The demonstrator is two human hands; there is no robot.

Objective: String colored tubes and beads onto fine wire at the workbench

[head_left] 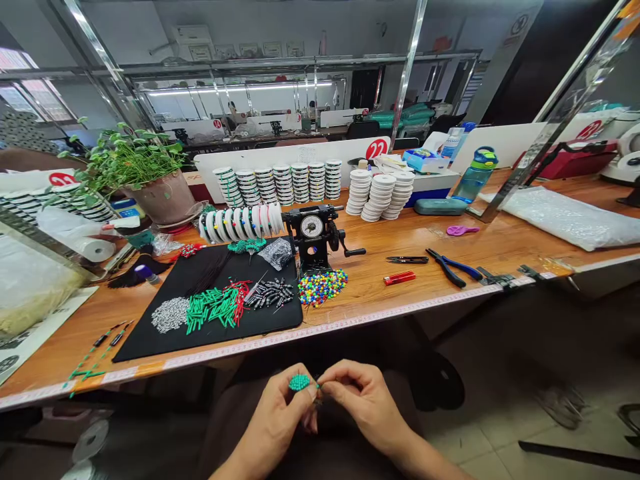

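Observation:
Low in front of the table edge, my left hand (pixel 280 410) is closed around a bunch of small round green beads (pixel 299 382); the lower part of the bunch is hidden by the fingers. Beside it, my right hand (pixel 365 403) is in a pinch, its thumb and forefinger nearly touching the left fingertips. A speck of green shows at that pinch, too small to name. On the black mat (pixel 150 333) lie green tubes (pixel 213 308), silver bits (pixel 171 313), black swivel-like pieces (pixel 270 293), red strands (pixel 240 301) and another green bunch (pixel 247 245).
A hand-cranked winder (pixel 315 233) carrying white spools (pixel 243 222) stands behind colourful beads (pixel 323 287). To the right lie a red lighter (pixel 399 278), small snips (pixel 407 260) and blue-handled pliers (pixel 453 268). A measuring tape (pixel 260 343) runs along the table's front edge.

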